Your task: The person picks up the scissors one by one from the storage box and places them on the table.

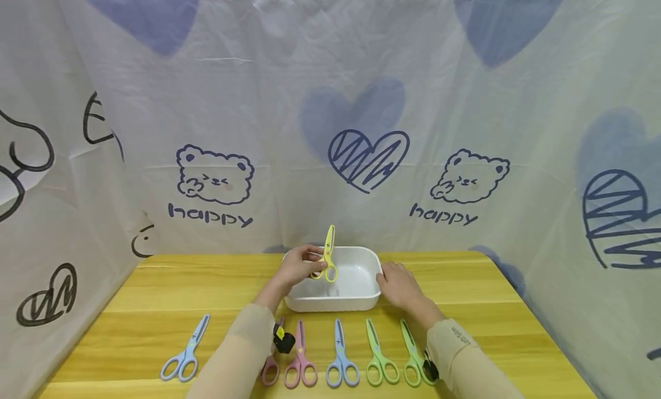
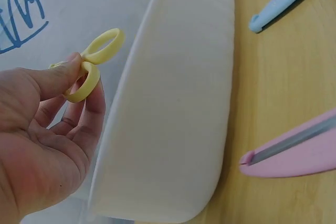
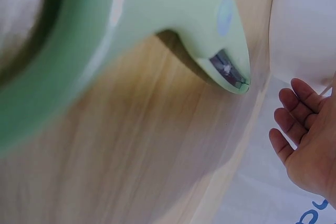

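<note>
Above the white plastic box (image 1: 356,298), my left hand (image 1: 299,266) pinches a pair of yellow scissors (image 1: 329,247) by the handles. The blades point up in the head view. In the left wrist view, the thumb lies across the scissors' yellow handle loops (image 2: 105,51), close to the box's rim. My right hand (image 1: 401,285) holds the box's right rim, with the thumb at the edge and the fingers (image 3: 294,121) along the outside. The right thumb is mostly hidden in the right wrist view.
Nearer me, a row of scissors lies on the wooden table (image 1: 496,318): blue scissors (image 1: 187,350) at left, pink scissors (image 1: 300,356), blue scissors (image 1: 341,353), and green scissors (image 1: 381,353) at right. My left sleeve partly covers another pink pair. A printed cloth (image 1: 289,204) hangs behind.
</note>
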Motion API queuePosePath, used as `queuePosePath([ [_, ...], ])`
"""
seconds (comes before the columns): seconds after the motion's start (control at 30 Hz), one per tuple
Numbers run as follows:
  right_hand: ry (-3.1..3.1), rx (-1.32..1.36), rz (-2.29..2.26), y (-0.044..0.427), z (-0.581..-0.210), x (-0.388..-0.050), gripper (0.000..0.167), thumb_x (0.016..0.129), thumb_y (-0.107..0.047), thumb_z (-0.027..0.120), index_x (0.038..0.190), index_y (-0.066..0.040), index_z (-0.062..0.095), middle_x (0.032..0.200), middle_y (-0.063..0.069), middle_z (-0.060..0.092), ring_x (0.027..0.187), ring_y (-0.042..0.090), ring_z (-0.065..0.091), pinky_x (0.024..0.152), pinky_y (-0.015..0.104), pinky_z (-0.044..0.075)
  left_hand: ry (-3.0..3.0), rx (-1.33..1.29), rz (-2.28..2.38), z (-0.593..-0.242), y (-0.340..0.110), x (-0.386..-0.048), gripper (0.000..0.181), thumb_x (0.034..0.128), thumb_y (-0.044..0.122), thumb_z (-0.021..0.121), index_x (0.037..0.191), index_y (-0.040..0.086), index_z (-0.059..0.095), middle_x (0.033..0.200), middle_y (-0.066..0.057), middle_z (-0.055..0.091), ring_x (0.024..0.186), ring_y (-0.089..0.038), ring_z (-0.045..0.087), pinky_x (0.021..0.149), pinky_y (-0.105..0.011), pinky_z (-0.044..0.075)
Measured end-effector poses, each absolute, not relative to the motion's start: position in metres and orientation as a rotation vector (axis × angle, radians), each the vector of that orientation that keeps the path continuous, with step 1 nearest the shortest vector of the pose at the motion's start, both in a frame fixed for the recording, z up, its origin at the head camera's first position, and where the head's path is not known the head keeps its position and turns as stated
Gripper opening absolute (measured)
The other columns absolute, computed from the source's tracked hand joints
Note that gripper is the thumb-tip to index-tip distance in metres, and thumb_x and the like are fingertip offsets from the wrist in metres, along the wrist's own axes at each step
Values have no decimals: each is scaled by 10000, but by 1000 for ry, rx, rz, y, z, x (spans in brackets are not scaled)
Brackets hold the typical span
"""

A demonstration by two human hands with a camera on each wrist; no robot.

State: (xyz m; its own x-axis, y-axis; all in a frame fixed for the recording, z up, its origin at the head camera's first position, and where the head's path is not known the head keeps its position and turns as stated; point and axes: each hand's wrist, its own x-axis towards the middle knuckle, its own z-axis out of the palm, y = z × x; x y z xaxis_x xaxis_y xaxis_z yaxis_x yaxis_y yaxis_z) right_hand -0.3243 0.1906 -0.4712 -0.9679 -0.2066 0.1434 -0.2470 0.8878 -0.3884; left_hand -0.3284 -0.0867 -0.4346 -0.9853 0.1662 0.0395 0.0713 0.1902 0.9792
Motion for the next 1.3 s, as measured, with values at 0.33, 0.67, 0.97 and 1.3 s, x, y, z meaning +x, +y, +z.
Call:
queuePosePath([
  [0.33, -2944, 353, 622, 189, -469, -323, 339, 1066, -230, 463, 1209, 22, 639, 1157, 151, 659, 1096, 350, 565, 1003, 541, 456, 2376, 258, 1940, -419, -100, -318, 362, 933, 44, 758, 1269, -29, 647, 1153, -193, 676, 862, -198, 688, 752, -335, 619],
  [0.67, -2954, 346, 630, 190, -472, -325, 358, 1071, -234, 448, 1239, 24, 629, 1193, 159, 655, 1116, 355, 558, 1018, 547, 447, 2379, 316, 1963, -405, -119, -302, 364, 938, 36, 744, 1272, -48, 627, 1164, -201, 687, 879, -178, 677, 757, -327, 609],
  [0.97, -2963, 343, 652, 189, -470, -323, 365, 1071, -230, 450, 1253, 34, 623, 1204, 166, 653, 1117, 358, 559, 1026, 552, 447, 2416, 322, 1969, -393, -142, -288, 380, 942, 51, 741, 1293, -33, 622, 1175, -193, 680, 904, -175, 677, 772, -309, 598],
  [1.3, -2962, 335, 653, 188, -470, -322, 352, 1073, -228, 454, 1243, 30, 623, 1183, 158, 650, 1105, 353, 552, 1010, 538, 449, 2479, 325, 1944, -386, -171, -271, 390, 956, 59, 728, 1314, -35, 603, 1202, -203, 677, 944, -221, 694, 780, -328, 591],
])
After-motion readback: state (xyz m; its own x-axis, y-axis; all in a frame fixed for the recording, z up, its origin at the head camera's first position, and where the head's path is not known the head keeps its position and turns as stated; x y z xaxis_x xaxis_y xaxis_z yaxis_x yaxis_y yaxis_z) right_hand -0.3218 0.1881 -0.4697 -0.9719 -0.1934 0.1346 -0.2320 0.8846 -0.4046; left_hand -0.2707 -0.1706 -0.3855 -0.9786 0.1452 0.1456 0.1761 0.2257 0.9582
